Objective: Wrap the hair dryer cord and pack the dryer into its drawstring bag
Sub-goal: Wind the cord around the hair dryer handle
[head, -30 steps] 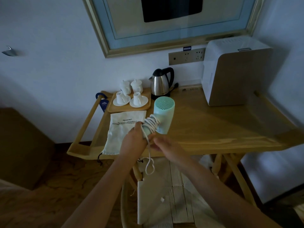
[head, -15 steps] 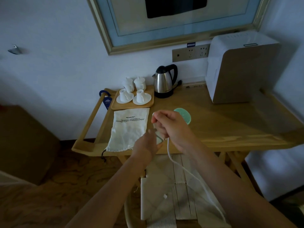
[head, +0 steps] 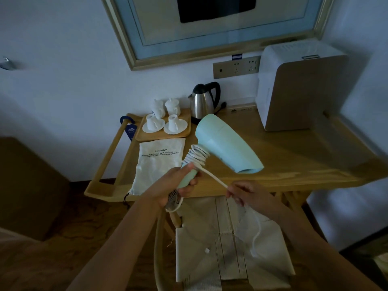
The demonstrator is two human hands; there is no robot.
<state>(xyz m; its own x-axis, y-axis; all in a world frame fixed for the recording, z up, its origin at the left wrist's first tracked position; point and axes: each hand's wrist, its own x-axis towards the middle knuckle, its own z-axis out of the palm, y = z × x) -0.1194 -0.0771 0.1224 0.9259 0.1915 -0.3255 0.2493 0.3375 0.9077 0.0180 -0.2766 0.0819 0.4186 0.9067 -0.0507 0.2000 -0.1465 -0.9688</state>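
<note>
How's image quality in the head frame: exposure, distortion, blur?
Head view: dim and underexposed, bluish cast on the wall; wide-angle bending shows in the picture frame and table edges; hair dryer, cord and both hands are sharp enough; bag print only partly legible.

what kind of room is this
Probably a hotel room: an electric kettle beside a tray of white teacups, a drawstring bag lying on the wooden desk, and a framed picture above.
</note>
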